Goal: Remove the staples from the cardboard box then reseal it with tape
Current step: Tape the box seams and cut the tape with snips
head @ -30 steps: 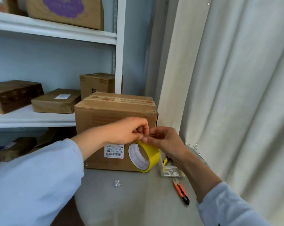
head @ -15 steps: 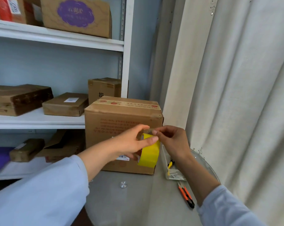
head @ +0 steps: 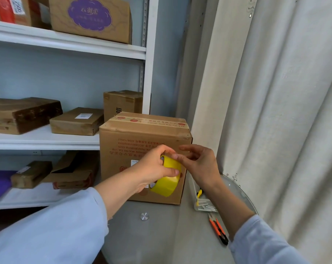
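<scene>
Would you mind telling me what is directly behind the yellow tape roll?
The cardboard box front face stands behind the yellow tape roll, held by the left hand. A white label there is mostly covered.

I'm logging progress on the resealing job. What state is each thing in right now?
cardboard box: closed, printed tape along its top, standing on the table.
yellow tape roll: held off the table in front of the box.
left hand: grips the roll.
right hand: fingertips at the roll's upper edge.
orange utility knife: lying untouched on the table.
clear tray: open-topped, small metal pieces inside.
</scene>
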The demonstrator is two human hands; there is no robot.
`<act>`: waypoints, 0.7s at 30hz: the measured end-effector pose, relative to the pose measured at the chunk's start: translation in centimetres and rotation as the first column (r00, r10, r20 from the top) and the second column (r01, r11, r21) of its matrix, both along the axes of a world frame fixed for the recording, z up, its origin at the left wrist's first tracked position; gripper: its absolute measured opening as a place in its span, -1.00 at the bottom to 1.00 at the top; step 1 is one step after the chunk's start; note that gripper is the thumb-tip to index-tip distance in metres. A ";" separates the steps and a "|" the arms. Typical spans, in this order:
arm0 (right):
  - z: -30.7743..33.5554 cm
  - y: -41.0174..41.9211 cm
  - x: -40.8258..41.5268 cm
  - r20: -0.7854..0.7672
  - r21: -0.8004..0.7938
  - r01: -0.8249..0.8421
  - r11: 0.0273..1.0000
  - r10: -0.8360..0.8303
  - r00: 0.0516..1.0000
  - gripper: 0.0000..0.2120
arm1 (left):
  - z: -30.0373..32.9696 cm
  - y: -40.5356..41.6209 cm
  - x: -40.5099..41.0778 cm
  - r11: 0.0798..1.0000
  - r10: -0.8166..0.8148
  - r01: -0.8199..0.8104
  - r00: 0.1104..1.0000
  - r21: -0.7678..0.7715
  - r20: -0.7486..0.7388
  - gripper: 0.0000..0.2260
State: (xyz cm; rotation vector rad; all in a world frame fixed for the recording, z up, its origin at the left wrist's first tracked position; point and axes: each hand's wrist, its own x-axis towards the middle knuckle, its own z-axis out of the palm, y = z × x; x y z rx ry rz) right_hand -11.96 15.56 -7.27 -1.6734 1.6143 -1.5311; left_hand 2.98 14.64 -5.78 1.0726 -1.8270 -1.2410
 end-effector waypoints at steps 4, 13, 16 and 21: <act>0.0 -0.2 0.3 -0.098 0.010 0.054 0.999 -0.052 0.994 -0.87 | -0.4 0.1 0.0 0.999 0.034 -0.034 0.999 -0.023 0.033 -0.57; 0.7 -0.2 0.3 -0.256 -0.037 0.075 0.996 -0.082 0.963 -0.91 | -0.1 -0.7 0.0 0.999 0.049 -0.049 0.999 0.013 0.011 -0.57; 1.6 0.4 0.7 -0.399 -0.140 0.093 0.986 -0.142 0.906 -0.91 | 0.2 -0.9 0.2 0.987 0.041 -0.023 0.993 0.161 -0.107 -0.70; 3.1 1.2 1.2 -0.466 -0.281 0.059 0.958 -0.190 0.864 -0.92 | 0.8 -1.1 0.7 0.955 0.034 0.033 0.974 0.294 -0.222 -0.81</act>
